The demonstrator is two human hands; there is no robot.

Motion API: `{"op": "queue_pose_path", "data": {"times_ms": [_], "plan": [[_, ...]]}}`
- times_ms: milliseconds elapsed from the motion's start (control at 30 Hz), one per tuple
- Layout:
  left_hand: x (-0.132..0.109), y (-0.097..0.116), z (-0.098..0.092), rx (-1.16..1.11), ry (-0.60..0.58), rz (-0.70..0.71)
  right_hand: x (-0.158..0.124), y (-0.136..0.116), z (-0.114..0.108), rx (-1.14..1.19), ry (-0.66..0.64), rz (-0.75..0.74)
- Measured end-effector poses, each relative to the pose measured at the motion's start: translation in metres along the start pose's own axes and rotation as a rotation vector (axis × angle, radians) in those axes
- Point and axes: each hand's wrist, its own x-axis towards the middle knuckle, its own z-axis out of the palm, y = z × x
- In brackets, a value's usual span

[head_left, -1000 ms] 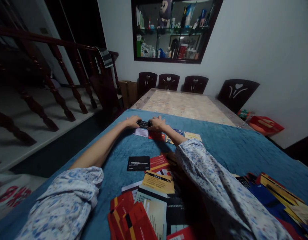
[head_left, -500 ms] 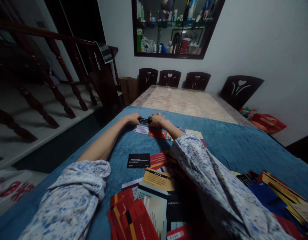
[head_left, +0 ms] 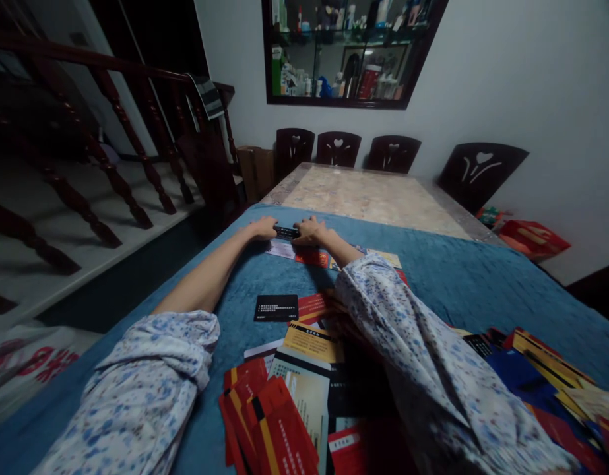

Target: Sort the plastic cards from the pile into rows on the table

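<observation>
Both my arms reach far across a blue cloth (head_left: 457,277) that covers the near part of the table. My left hand (head_left: 262,228) and my right hand (head_left: 310,231) pinch the two ends of a small black card (head_left: 286,232) between them, low over the cloth. Just in front of the hands lies a row of cards: a pale card (head_left: 280,248), a red card (head_left: 311,256) and a yellow card (head_left: 386,257). Closer to me a lone black card (head_left: 276,307) lies flat, beside a loose heap of red, yellow and black cards (head_left: 294,402).
Another pile of blue, red and yellow cards (head_left: 546,376) lies at the right. Beyond the cloth the marble tabletop (head_left: 368,201) shows, with dark chairs (head_left: 393,153) along the wall. A stair railing (head_left: 111,132) stands left; a glass cabinet (head_left: 348,53) hangs on the wall.
The hands have stayed on the black card and slid slightly farther away across the cloth. The view has tipped down a little.
</observation>
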Motion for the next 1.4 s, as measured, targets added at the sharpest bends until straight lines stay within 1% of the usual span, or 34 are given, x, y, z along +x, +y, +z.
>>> {"op": "queue_pose_path", "data": {"times_ms": [133,333,500,600,700,800,933,1033,1133,1233,1400], "plan": [[-0.017,-0.001,-0.001,-0.013,0.134,-0.042,-0.011,0.003,-0.001,-0.002,0.079,-0.021],[-0.059,0.008,0.0,-0.064,0.303,0.001,-0.038,0.001,-0.004,0.015,0.191,-0.082],[-0.093,0.019,0.005,-0.093,0.377,0.051,-0.072,-0.007,-0.011,0.045,0.262,-0.121],[-0.113,0.026,0.007,-0.105,0.397,0.079,-0.094,-0.013,-0.015,0.05,0.26,-0.143],[-0.135,0.035,0.009,-0.129,0.401,0.109,-0.116,-0.019,-0.017,0.058,0.241,-0.167],[-0.158,0.047,0.013,-0.149,0.377,0.143,-0.138,-0.023,-0.015,0.075,0.238,-0.205],[-0.189,0.062,0.021,-0.175,0.321,0.255,-0.163,-0.023,-0.006,0.104,0.222,-0.271],[-0.206,0.073,0.025,-0.208,0.305,0.297,-0.176,-0.018,0.004,0.16,0.174,-0.348],[-0.217,0.083,0.026,-0.239,0.244,0.33,-0.185,-0.009,0.016,0.219,0.135,-0.443],[-0.221,0.091,0.026,-0.251,0.17,0.372,-0.191,-0.001,0.028,0.278,0.129,-0.485],[-0.221,0.096,0.028,-0.227,0.098,0.449,-0.2,0.006,0.044,0.317,0.143,-0.448]]}}
